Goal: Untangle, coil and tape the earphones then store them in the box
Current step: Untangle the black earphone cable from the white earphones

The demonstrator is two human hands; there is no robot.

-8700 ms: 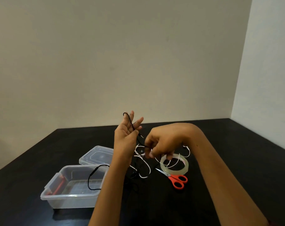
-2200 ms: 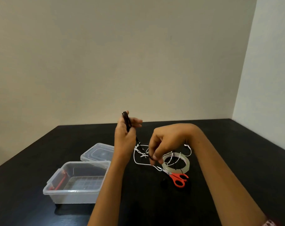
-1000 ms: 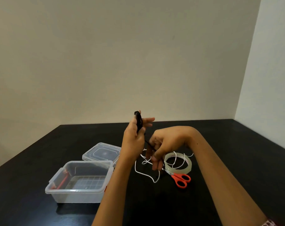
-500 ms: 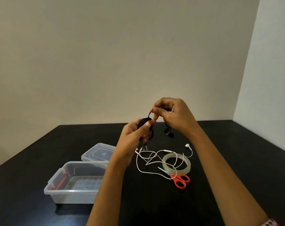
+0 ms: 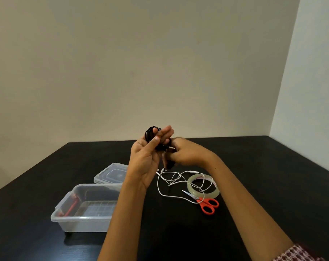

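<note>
The black earphones (image 5: pixel 150 133) are coiled round the fingers of my left hand (image 5: pixel 146 157), which is raised above the black table (image 5: pixel 273 176) with its thumb pressing the coil. My right hand (image 5: pixel 184 152) sits just right of it and pinches the loose black end by the coil. White earphones (image 5: pixel 176 182) lie loose on the table, partly draped over the clear tape roll (image 5: pixel 203 185). The clear plastic box (image 5: pixel 84 208) stands open at the left, with its lid (image 5: pixel 113 173) behind it.
Red-handled scissors (image 5: pixel 207 204) lie just in front of the tape roll. A red item (image 5: pixel 70 207) lies inside the box along its left wall. Walls close the table at the back and right.
The black cord, trailing to the table before, is now wound into a coil on my left fingers. My right hand has dropped from above the coil to its right side.
</note>
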